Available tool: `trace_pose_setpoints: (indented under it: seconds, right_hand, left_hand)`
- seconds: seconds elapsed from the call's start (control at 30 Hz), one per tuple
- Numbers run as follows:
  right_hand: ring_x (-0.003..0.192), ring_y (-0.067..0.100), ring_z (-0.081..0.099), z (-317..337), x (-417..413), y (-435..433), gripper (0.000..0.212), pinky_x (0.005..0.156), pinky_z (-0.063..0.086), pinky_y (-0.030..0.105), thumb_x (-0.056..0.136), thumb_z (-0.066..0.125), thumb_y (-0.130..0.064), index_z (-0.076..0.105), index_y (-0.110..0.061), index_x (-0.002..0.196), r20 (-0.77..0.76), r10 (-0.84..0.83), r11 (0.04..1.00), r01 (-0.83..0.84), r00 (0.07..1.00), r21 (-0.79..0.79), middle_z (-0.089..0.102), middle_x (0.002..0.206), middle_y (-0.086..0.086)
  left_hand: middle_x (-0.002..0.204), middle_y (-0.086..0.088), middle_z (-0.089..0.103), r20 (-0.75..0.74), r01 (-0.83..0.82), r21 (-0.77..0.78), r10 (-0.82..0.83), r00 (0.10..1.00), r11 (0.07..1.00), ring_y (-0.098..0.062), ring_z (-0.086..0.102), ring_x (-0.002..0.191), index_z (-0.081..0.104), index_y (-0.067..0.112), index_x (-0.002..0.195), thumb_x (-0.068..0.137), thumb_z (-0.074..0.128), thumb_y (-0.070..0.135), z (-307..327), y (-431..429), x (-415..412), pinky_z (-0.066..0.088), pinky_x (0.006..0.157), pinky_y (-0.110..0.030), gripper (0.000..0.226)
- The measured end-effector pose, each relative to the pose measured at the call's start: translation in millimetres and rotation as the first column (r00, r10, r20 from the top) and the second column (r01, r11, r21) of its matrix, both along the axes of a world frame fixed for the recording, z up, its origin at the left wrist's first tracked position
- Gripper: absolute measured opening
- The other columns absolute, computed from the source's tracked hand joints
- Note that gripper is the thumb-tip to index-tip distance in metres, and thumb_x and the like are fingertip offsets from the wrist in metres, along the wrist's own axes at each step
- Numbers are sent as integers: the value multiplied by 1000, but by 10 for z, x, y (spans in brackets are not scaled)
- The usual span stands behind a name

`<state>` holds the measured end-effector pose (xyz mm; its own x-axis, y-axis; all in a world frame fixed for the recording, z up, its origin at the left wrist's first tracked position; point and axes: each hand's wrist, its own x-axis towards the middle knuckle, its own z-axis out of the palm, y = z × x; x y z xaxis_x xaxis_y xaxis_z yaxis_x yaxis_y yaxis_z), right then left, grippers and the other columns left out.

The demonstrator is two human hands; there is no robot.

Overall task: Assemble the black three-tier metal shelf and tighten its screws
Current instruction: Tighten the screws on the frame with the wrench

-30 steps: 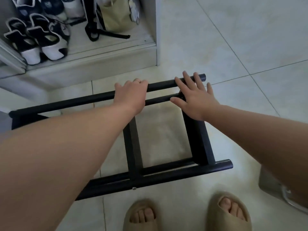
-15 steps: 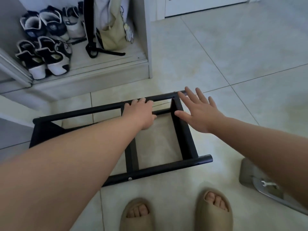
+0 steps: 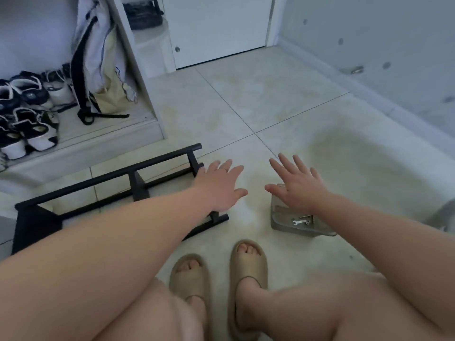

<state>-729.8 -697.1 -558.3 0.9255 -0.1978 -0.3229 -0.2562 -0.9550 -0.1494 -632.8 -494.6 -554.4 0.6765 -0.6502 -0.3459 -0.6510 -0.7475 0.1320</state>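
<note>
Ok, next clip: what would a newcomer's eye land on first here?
Two bare arms reach down the middle of the view, the left hand and right hand both spread open and holding nothing. Left of them a black shelf frame lies on the pale tiled floor; beneath the right hand sits a clear container with a small wrench inside. Beige sandals show at the bottom centre.

Shelf frame [image 3: 108, 177]: on the floor [image 3: 246, 94] at my left, before the shoe cabinet [image 3: 98, 141].
Tray [image 3: 283, 223]: at my right, wrench [image 3: 297, 222] inside.
Hands: left hand [image 3: 219, 185] over the frame's end, right hand [image 3: 298, 188] over the tray.
</note>
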Motion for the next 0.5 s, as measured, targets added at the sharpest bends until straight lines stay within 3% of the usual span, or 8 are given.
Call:
trace_pose_setpoints:
  seconds: [0.2, 0.3, 0.43, 0.5]
  right_hand:
    - [157, 22, -5, -419, -395, -604, 75, 123, 12, 52, 99, 30, -68, 2, -36, 161, -171, -149, 987, 156, 974, 33, -2, 170, -12]
    - [156, 24, 9, -775, -320, -891, 73, 124, 17, 47, 102, 36, -61, 10, -28, 162, -288, -188, 974, 217, 939, 71, 11, 170, -2]
    - [149, 30, 30, -1363, -145, -1160, 69, 117, 33, 46, 103, 45, -51, 14, -32, 162, -428, -175, 981, 195, 886, 1, 27, 166, 0]
    - [145, 31, 36, -1652, -86, -1253, 67, 112, 39, 45, 102, 47, -49, 18, -32, 161, -481, -181, 982, 185, 858, -38, 33, 162, 2]
  left_hand:
    - [167, -2, 15, -187, 121, 14, -116, 975, 993, -30, 24, 149, 12, 30, 159, 99, 39, 60, -333, -666, -247, 29, 116, -50, 72]
    - [162, -6, 28, -268, 161, 41, -145, 953, 986, -33, 35, 143, 17, 26, 158, 100, 43, 54, -649, -929, -193, 35, 113, -50, 69]
    - [156, -8, 35, -452, 135, 16, -113, 885, 991, -32, 41, 138, 20, 24, 155, 100, 47, 47, -1246, -1073, -217, 38, 110, -43, 66]
    - [153, -8, 39, -529, 27, -36, -42, 847, 999, -30, 44, 135, 22, 25, 153, 99, 49, 46, -1530, -1142, -247, 38, 105, -39, 63]
